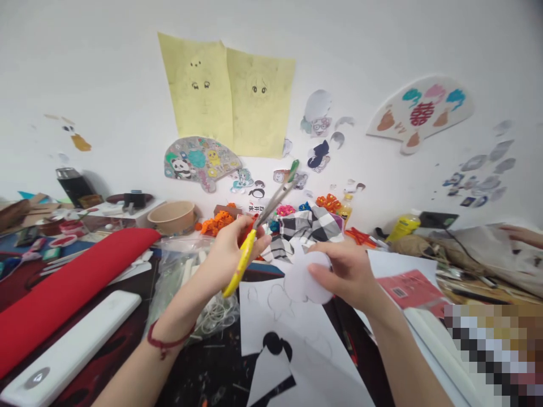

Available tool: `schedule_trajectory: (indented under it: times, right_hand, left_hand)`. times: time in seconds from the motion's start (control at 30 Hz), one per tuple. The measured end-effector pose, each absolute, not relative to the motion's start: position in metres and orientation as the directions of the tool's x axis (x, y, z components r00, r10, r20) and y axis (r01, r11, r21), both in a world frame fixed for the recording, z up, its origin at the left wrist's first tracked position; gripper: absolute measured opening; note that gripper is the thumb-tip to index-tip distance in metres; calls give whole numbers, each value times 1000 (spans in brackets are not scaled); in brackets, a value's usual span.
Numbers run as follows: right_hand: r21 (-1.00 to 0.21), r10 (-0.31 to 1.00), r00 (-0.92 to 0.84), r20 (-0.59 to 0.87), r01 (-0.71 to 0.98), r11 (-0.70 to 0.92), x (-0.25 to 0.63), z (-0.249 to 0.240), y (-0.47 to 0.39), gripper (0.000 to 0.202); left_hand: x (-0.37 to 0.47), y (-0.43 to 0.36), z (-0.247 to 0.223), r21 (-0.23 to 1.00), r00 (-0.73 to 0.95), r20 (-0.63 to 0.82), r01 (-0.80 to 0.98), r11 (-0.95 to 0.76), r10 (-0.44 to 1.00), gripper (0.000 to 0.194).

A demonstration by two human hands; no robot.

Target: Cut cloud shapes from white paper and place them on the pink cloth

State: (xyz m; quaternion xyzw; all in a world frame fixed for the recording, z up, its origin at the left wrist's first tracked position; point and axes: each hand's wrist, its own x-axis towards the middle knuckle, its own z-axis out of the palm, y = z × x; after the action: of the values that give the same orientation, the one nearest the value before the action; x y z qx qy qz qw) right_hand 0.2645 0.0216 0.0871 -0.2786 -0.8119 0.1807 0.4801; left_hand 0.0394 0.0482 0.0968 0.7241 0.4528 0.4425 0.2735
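My left hand (229, 249) is closed round a pair of scissors (242, 263) with a yellow handle. Their metal blades point up and to the right, and a green patch shows at the tip. Between the thumb and fingers of my right hand (345, 271) is a white paper cutout (300, 280) with a rounded, wavy edge. The blades are apart from this cutout. Beneath it lies a white sheet (258, 322) with faint pencilled cloud-like outlines. Nearer to me, another piece of paper (271, 381) has cut-away gaps through which the black surface shows.
Left are a red cloth-like strip (85, 282), a long white case (76, 350) and a clear plastic bag (169, 282). A tan bowl (172, 217), checked cloth (311, 226) and yellow bottle (403, 226) stand behind. At far right another person's hand (524, 234) touches translucent plastic.
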Motion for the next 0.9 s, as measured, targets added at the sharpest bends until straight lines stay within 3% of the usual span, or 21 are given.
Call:
schedule_trajectory:
  times: [0.07, 0.13, 0.3, 0.5, 0.63, 0.77, 0.9]
  right_hand:
    - [-540, 614, -401, 680, 293, 789, 264, 88, 22, 23]
    - [-523, 610, -415, 675, 314, 793, 263, 89, 21, 23]
    - [-534, 638, -420, 646, 349, 770, 262, 92, 19, 24]
    - [-539, 652, -413, 636, 368, 758, 261, 93, 18, 25]
    - [-675, 739, -260, 622, 301, 674, 259, 90, 21, 24]
    - [-861, 858, -143, 493, 60, 505, 250, 89, 22, 18]
    - [-902, 894, -140, 425, 23, 432, 240, 89, 18, 20]
  left_hand:
    - [43, 40, 100, 904, 328, 345, 134, -405, 879, 22]
    - [45, 33, 103, 938, 425, 305, 22, -346, 853, 23]
    - [47, 27, 104, 962, 507, 240, -11, -273, 828, 31]
    - [50, 30, 97, 958, 501, 269, -55, -280, 823, 24]
    - [56, 31, 87, 932, 388, 361, -112, -346, 848, 21]
    - [65, 30, 84, 875, 174, 483, -125, -468, 858, 21]
    - [65, 28, 89, 847, 88, 532, -32, -531, 842, 21]
